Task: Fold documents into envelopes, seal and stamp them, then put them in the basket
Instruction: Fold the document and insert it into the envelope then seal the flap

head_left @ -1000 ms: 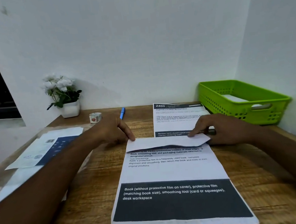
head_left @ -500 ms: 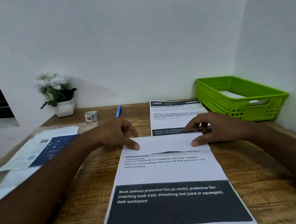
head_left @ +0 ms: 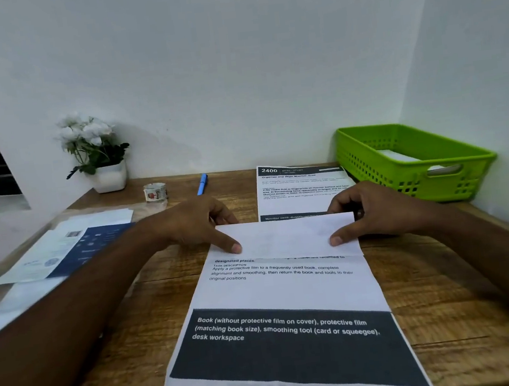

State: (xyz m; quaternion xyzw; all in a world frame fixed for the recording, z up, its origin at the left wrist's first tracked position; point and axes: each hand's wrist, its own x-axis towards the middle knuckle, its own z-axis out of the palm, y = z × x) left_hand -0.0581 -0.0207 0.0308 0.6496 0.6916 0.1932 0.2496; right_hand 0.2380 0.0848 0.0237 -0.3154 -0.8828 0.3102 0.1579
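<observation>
**Turning the top of the sheet down**

I am sitting at a wooden table with a printed sheet lying flat in front of me, its dark band of white text nearest to me. The far part of the sheet is turned over toward me, so a blank white flap is lying on the print, and its free edge is covering part of a line of text.

My left hand is pinching the left end of the flap. The thumb is pressing down on top and the fingers are curling behind the fold. My right hand is gripping the right end the same way, thumb on the flap and fingers curled behind the fold. Neither hand is holding anything but the sheet.

Just beyond the fold a second sheet, headed 2400, is lying flat, its near edge hidden by the flap and my fingers. The green basket is standing at the far right against the wall, near my right hand but apart from the sheet, with something white lying inside.

Toward the far wall a blue pen and a roll of tape are lying apart from each other, and a white pot of white flowers is standing beside the tape. On my left some papers, partly dark blue, are lying blurred.
</observation>
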